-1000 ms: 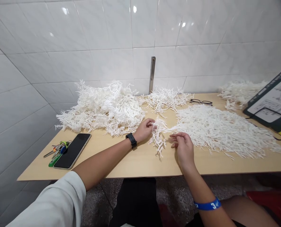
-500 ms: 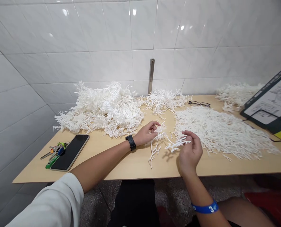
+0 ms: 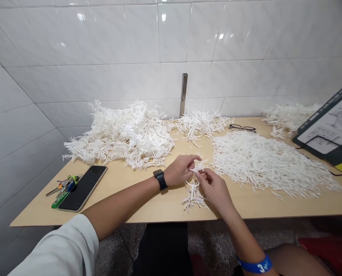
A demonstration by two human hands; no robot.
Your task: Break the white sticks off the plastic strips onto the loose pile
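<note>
White branched plastic sprigs [image 3: 199,166] are bunched between my hands above the front middle of the table. My left hand [image 3: 180,170], with a black watch at the wrist, is closed on them with the index finger stretched forward. My right hand [image 3: 215,188] comes in from the right, its thumb and fingertips pinched at the same sprigs, close to my left fingers. More forked white sprigs [image 3: 194,197] hang or lie just below the hands; which of the two I cannot tell. The exact grip points are partly hidden by the fingers.
A tall tangled heap of white sprigs [image 3: 124,134] stands left, a smaller heap [image 3: 201,123] at the back. Single white pieces [image 3: 268,163] are spread in a flat layer at right. Glasses [image 3: 242,127], a phone [image 3: 83,188], keys [image 3: 63,188] and a printed box [image 3: 329,126] surround them.
My right hand has moved left and inward to meet my left hand, bringing its white sprig along. The sprigs that were spread between the hands are now bunched together.
</note>
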